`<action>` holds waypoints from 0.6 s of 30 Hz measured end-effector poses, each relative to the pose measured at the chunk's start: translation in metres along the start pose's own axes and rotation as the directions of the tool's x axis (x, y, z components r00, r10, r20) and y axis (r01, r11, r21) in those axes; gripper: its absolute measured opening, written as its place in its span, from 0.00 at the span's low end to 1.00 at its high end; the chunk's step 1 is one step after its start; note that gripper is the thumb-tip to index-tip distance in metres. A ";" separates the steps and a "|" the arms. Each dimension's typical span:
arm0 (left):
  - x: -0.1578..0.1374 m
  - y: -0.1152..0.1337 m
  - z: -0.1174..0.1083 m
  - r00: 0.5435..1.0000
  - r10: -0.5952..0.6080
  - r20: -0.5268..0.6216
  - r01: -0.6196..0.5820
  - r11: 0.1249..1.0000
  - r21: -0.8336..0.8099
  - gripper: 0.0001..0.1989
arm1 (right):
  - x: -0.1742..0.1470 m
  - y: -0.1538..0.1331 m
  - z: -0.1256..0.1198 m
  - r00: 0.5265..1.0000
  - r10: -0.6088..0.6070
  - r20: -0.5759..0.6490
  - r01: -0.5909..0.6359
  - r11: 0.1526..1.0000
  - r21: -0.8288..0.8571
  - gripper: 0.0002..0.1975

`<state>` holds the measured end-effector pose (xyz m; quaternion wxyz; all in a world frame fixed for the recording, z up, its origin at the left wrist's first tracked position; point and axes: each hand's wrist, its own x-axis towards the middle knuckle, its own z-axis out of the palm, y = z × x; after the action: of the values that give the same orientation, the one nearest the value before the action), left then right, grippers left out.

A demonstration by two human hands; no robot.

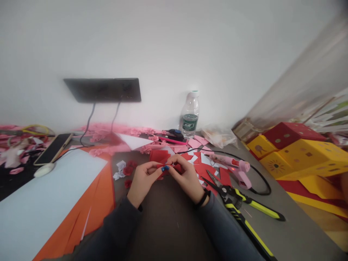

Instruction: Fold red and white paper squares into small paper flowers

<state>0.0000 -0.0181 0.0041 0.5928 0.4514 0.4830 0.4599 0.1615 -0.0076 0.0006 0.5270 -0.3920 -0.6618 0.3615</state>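
My left hand (143,178) and my right hand (186,175) meet at the middle of the grey table (168,217), both pinching one small red paper piece (169,168) between the fingertips. The left thumb has a blue nail. A black band sits on my right wrist. Just beyond the hands lie red paper squares and scraps (160,156). Small red paper roses (129,167) and a crumpled white scrap (119,168) lie left of my left hand.
A pink glue gun (233,167) with a black cord and yellow-handled cutters (244,203) lie right of my hands. Orange and pale blue sheets (54,203) cover the left. A water bottle (190,115), phone (53,148), pink paper flowers (108,134) and yellow-red boxes (296,152) stand farther back.
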 end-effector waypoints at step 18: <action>0.001 0.001 -0.001 0.995 0.010 0.098 -0.012 1.000 0.028 0.11 | 0.000 0.006 -0.001 0.953 0.262 0.151 -0.289 0.937 0.196 0.13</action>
<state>-0.0015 -0.0169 0.0052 0.6068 0.4845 0.4572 0.4336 0.1631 -0.0050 -0.0047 0.4687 -0.3984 -0.5883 0.5249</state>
